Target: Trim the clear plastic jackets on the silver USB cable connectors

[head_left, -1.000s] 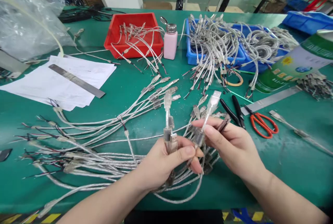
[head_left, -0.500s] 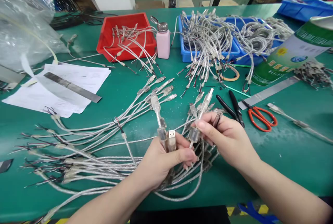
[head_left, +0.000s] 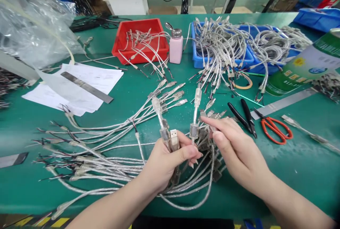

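My left hand (head_left: 167,161) is closed around several clear-jacketed USB cables. One USB cable (head_left: 195,115) rises from between its thumb and fingers, with a grey ferrite bead on it; another connector (head_left: 157,106) stands at the left and a metal USB plug (head_left: 173,135) faces me. My right hand (head_left: 236,147) is just to the right of the upright cable, index finger stretched out and thumb apart, holding nothing that I can see. Behind its fingertips lie more USB plugs (head_left: 209,105). Under both hands, a bundle of silvery cables (head_left: 106,167) spreads left to bare wire ends.
At the back are a red bin (head_left: 122,41), a pink pump bottle (head_left: 175,50) and blue bins (head_left: 199,62) full of cables. Black-handled cutters (head_left: 243,117), orange scissors (head_left: 276,129) and a tilted green-white can (head_left: 300,66) are on the right. Papers with a metal ruler (head_left: 86,87) lie left.
My right hand has let go of the upright USB cable and moved right and slightly down. My left hand still grips the cables. The camera view has shifted slightly.
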A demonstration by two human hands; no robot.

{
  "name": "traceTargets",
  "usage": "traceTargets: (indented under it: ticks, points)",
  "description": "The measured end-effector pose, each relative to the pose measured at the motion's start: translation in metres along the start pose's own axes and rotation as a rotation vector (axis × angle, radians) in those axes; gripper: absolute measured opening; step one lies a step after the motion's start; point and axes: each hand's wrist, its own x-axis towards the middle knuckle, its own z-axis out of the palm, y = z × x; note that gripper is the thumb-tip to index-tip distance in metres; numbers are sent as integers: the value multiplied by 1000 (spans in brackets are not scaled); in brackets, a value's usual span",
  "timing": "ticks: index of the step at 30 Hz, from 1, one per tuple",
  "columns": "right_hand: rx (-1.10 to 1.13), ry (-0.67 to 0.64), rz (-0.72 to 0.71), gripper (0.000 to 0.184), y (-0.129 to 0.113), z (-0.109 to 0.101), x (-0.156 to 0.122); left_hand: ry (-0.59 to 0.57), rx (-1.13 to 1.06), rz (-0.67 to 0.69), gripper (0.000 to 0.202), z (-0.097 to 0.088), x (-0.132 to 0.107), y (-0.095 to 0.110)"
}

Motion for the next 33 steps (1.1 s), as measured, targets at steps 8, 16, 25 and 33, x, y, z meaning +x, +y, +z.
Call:
traceTargets:
  ticks: [8, 16, 25, 33]
  points:
    - [-285, -69, -194, 41, -2, 5, -5, 22, -44, 27, 20, 0, 2, 3]
    - [-379, 16, -233, 39, -1, 9, -5, 18, -83, 21, 18, 0, 1, 2]
    - [-455, 62, -262, 35, -1, 11, -4, 47, -49, 5, 19, 1, 2, 2]
    - [-548, 162, -284, 36, -3, 11, -4, 45, -30, 4, 18, 1, 2, 1]
